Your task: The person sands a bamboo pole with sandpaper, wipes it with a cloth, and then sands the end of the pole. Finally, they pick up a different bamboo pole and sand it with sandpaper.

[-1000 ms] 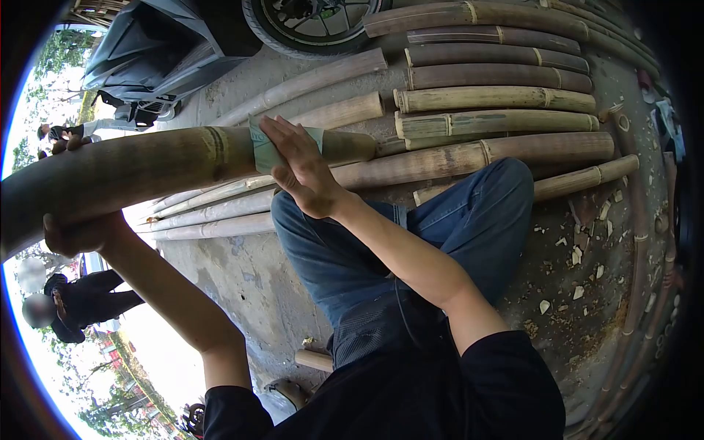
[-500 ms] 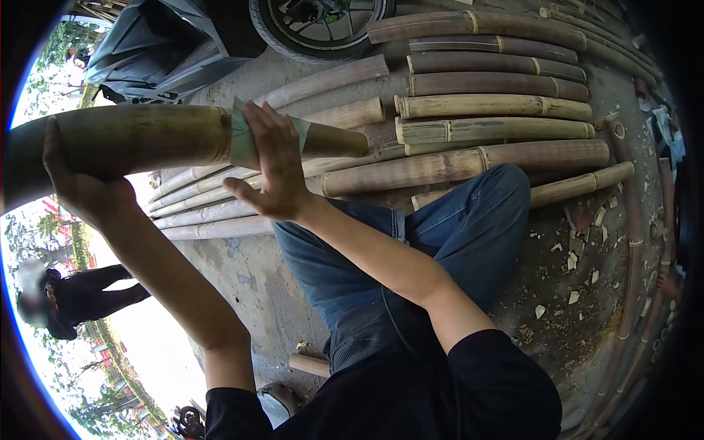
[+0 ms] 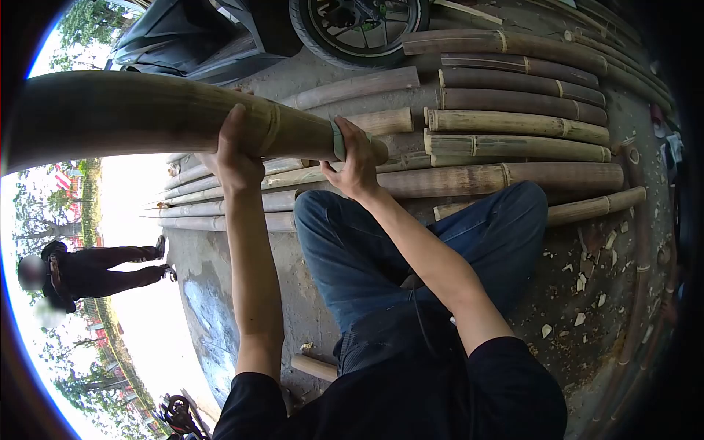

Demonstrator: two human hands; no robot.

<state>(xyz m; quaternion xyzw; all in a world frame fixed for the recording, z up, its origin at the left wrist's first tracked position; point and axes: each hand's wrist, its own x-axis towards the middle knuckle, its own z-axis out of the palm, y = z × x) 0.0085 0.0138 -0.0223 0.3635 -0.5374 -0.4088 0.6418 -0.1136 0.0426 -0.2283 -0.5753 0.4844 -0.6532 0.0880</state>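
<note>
A thick bamboo pole point(image 3: 169, 117) runs from the left edge of the view toward the middle, raised above the ground. My left hand point(image 3: 238, 158) grips it from below beside a node, the thumb up along its near side. Near the narrower end, my right hand point(image 3: 353, 158) is wrapped round the pole with a pale green sheet point(image 3: 338, 141) under it, mostly hidden by the fingers. My legs in blue jeans are bent beneath the pole's end.
Several cut bamboo poles point(image 3: 521, 121) lie side by side beyond my knees. A motorcycle wheel point(image 3: 359, 29) stands at the top. At the left, a person in dark clothes point(image 3: 95, 273) stands outside. Wood chips point(image 3: 581, 282) litter the floor at the right.
My left hand has moved right along the pole, nearer my right hand. My right hand, flat on the sheet before, is now closed round it nearer the pole's end. The view has shifted slightly.
</note>
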